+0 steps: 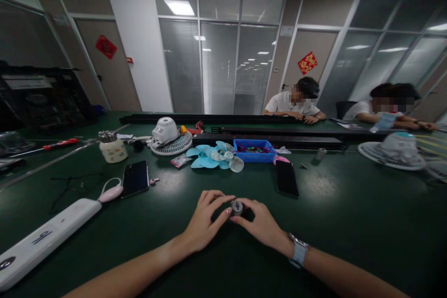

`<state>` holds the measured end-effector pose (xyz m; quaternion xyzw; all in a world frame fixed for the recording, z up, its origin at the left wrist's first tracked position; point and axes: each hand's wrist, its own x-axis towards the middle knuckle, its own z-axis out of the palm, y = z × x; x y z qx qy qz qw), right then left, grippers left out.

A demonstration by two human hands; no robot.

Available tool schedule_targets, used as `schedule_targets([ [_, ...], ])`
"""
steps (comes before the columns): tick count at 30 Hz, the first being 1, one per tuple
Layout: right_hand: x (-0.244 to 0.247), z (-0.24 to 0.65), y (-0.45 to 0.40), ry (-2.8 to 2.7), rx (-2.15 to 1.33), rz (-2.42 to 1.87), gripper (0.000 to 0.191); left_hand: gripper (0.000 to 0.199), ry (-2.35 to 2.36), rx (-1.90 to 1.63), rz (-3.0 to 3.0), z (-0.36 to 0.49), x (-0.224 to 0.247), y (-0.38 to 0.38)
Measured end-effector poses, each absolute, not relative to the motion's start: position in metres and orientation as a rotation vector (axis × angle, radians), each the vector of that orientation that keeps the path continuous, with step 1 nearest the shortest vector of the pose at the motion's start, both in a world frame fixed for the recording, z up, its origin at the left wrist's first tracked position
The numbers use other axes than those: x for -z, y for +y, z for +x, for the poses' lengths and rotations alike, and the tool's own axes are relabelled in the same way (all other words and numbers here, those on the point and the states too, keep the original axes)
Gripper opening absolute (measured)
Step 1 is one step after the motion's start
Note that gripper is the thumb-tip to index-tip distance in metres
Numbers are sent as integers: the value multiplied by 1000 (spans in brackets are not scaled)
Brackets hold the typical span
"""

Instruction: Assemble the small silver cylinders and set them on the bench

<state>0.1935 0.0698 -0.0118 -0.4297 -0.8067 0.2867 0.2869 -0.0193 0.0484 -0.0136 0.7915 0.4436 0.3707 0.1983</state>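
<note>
Between my two hands is a small round metal motor (237,207), its end with a short shaft facing up. My left hand (208,218) pinches its left side with thumb and forefinger. From the other side, the thumb and forefinger of my right hand (262,224) close on it too; this wrist wears a watch. The motor is at or just above the green table (223,270); which of these, I cannot tell. Beyond the hands lie light blue fan blades (206,156) and a blue tray (256,154) of coloured wires.
Left are a white bar-shaped device (52,237), a tablet (135,179) and a jar (113,149). A phone (287,178) lies to the right, with another metal cylinder (321,153) behind it. Fan housings (165,132) and black rails (279,141) lie farther back. Two people sit across the table.
</note>
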Motion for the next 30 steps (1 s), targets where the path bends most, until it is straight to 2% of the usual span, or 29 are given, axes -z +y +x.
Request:
schedule_targets([
  [21, 15, 193, 70, -2119, -789, -1057, 32, 21, 1283, -1092, 2117, 7, 1, 56],
  [30, 18, 193, 71, -2114, -831, -1119, 45, 21, 1476, -1331, 2052, -18, 4, 73],
])
